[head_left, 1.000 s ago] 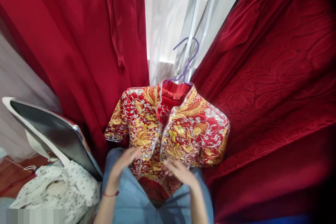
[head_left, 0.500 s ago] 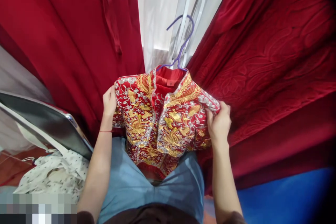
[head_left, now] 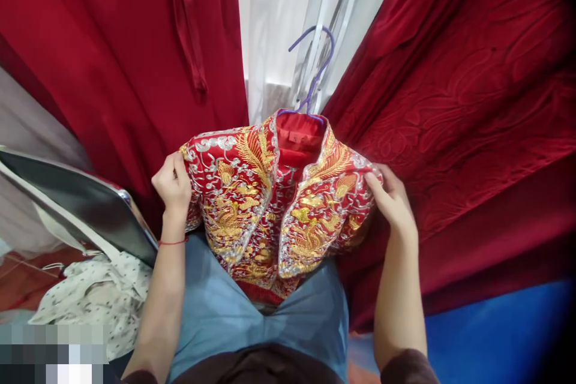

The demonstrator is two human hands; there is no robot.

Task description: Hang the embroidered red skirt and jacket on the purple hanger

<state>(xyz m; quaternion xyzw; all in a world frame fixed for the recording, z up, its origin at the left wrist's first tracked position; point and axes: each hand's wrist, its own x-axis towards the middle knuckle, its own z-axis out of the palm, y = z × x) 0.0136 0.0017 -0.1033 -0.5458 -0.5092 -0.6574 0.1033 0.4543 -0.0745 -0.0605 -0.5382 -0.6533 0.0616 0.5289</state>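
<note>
A red jacket (head_left: 229, 192) with gold and silver embroidery hangs on a purple hanger (head_left: 310, 96) in front of me, its front parted down the middle. A small label shows inside the red collar. My left hand (head_left: 173, 185) is closed on the jacket's shoulder at the left. At the right, my right hand (head_left: 392, 195) pinches the other shoulder between thumb and fingers. Behind the parted front, more red and gold embroidered cloth is visible. The fingertips of both hands are partly hidden.
Dark red curtains (head_left: 112, 60) hang on both sides, with white drapery (head_left: 265, 24) and pale metal bars between them. A dark panel with a shiny edge (head_left: 85, 204) leans at the left, near spotted white cloth (head_left: 99, 300). A blue surface (head_left: 495, 324) lies at lower right.
Both hands have moved outward, spreading the jacket's shoulders. Its front has parted wider, and the collar has shifted slightly right.
</note>
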